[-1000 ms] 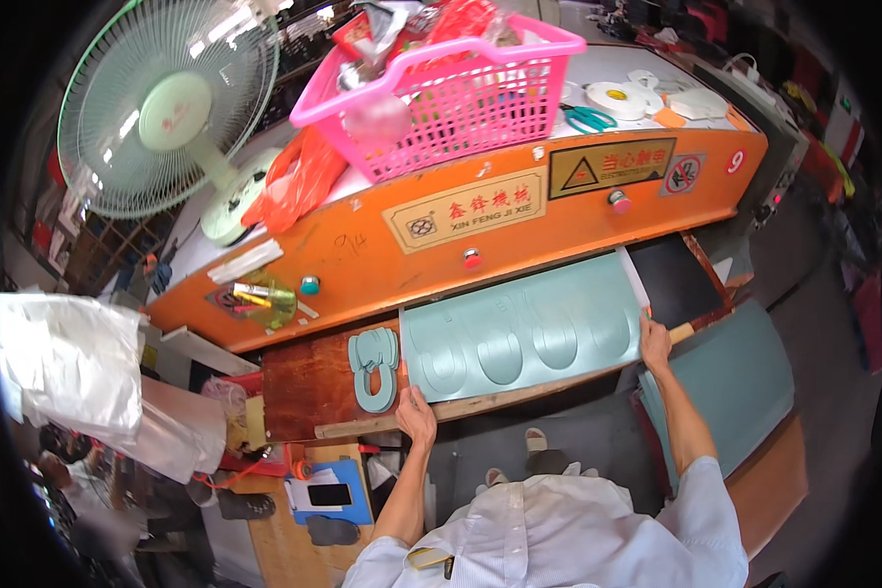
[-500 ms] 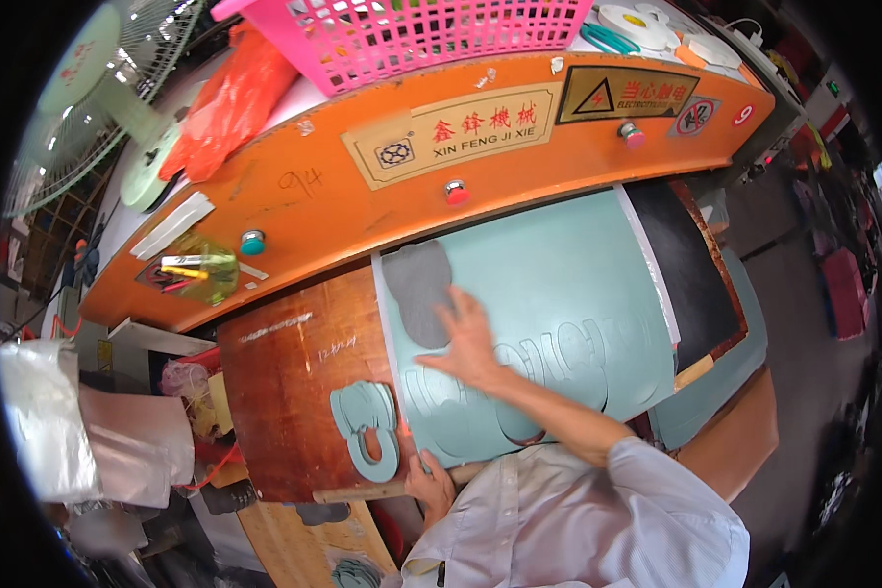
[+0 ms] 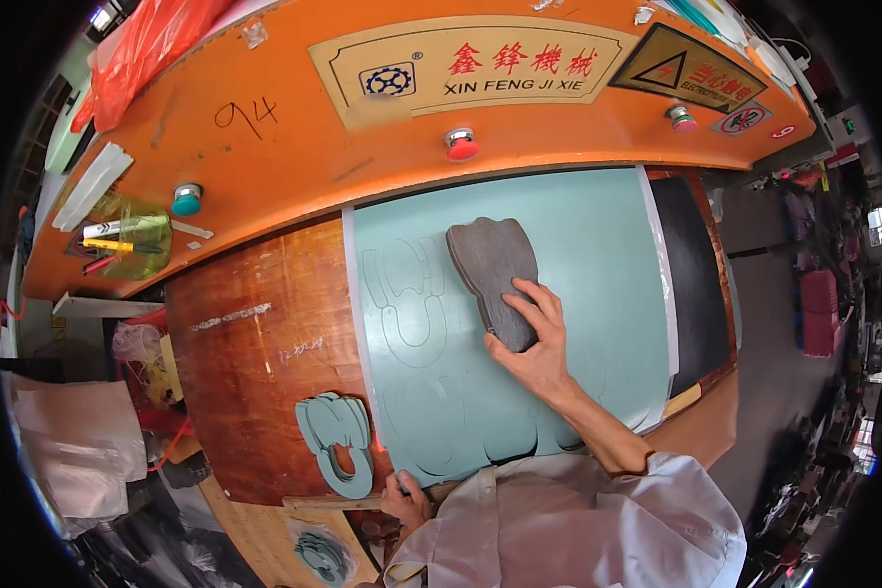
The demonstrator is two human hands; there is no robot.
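Observation:
My right hand (image 3: 541, 343) grips the near end of a dark grey-brown cutting die (image 3: 500, 265), a thick block with a wavy far edge. The die rests on a pale green sheet (image 3: 598, 255), thumb on its left side and fingers over its right. Left of the die, curved outlines are cut into the sheet; more run along its near part. My left hand (image 3: 405, 500) is curled at the front edge, by the sheet's near left corner; what its fingers hold is hidden. Beside it on the brown board (image 3: 255, 363) lies a stack of green cut pieces (image 3: 335, 441).
An orange machine beam (image 3: 363, 147) with a red button (image 3: 462, 144) and a green button (image 3: 187, 199) spans the far side. A yellowish pen holder (image 3: 145, 243) hangs at its left. More cut pieces (image 3: 323, 557) lie in plastic below left. A black panel (image 3: 691, 284) borders the sheet's right.
The die has moved right across the sheet, baring a cut outline where it lay. My right hand, spread beside it before, now grips it. The left hand stays at the front edge. The view has shifted.

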